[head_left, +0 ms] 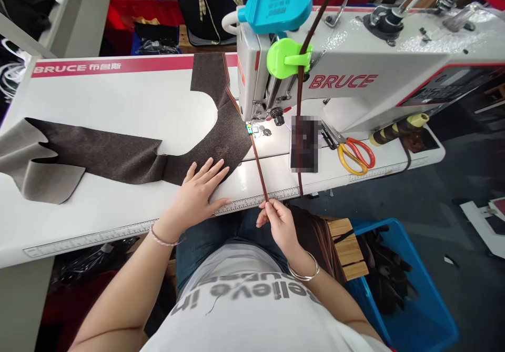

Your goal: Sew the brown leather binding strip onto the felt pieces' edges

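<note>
My left hand (202, 191) lies spread and flat on a dark brown fabric piece (106, 149) near the table's front edge. Between the thumb and fingers of my right hand (278, 219), a thin reddish-brown strip (259, 165) is pinched and runs taut up to the needle area of a white sewing machine (252, 68). The fabric curves round from the left to the machine's foot, and a brown strip lines its upper right edge. At the far left its end is folded over, showing a grey underside.
Right of the needle lie a phone (305, 147), orange-and-yellow scissors (355, 156) and a thread cone (398, 130). Another brown strip hangs past the phone. A blue bin (428, 294) with dark pieces and a wooden stool (347, 247) stand below right. A person (209, 15) is beyond the table.
</note>
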The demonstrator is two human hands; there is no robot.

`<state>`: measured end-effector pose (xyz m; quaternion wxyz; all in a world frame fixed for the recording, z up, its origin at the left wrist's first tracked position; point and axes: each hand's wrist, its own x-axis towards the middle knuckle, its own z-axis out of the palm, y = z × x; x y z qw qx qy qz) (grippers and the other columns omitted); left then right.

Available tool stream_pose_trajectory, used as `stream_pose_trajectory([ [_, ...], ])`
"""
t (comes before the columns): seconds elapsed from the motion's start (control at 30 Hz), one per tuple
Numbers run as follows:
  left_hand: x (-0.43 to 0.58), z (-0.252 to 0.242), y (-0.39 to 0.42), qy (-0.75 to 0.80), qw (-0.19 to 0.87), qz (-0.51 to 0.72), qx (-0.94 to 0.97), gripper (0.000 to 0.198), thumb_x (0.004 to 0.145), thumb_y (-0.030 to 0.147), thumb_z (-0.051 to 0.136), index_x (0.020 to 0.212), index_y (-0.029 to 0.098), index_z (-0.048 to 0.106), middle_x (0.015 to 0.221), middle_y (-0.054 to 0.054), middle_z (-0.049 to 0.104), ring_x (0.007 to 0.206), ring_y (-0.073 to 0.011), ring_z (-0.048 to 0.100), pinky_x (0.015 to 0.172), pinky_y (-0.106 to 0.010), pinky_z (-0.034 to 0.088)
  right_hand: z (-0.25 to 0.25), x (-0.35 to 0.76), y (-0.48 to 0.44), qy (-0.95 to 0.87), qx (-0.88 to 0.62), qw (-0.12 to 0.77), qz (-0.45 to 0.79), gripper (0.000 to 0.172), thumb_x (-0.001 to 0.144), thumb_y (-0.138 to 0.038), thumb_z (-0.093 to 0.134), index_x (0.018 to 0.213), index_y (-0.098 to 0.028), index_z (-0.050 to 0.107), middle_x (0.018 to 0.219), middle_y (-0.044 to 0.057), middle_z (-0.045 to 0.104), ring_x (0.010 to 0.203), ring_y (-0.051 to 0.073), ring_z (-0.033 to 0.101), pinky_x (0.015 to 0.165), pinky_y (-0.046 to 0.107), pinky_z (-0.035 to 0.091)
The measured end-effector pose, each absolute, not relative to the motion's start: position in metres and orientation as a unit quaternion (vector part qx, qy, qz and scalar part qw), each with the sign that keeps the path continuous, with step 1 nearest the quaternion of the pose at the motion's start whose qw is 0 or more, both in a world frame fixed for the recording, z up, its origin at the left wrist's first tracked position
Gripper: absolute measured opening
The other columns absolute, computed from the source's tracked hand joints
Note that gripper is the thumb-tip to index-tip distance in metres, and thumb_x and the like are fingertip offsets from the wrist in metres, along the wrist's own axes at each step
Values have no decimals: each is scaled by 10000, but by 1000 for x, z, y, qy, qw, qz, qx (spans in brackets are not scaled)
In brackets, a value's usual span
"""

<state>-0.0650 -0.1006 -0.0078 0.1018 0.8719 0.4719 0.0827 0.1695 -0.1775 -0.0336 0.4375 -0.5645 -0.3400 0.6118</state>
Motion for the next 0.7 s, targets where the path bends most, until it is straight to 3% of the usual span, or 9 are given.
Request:
stream_pose_trajectory([
  [0.7,-44,-10,-107,497,72,73,862,736,945,610,389,1518,152,335,1597,-110,301,1488,-357,234,1165,-637,204,-32,168,-178,-340,-564,442,610,498,826,-650,581,824,-152,579,555,-6,612,468,91,588,508,198,507],
])
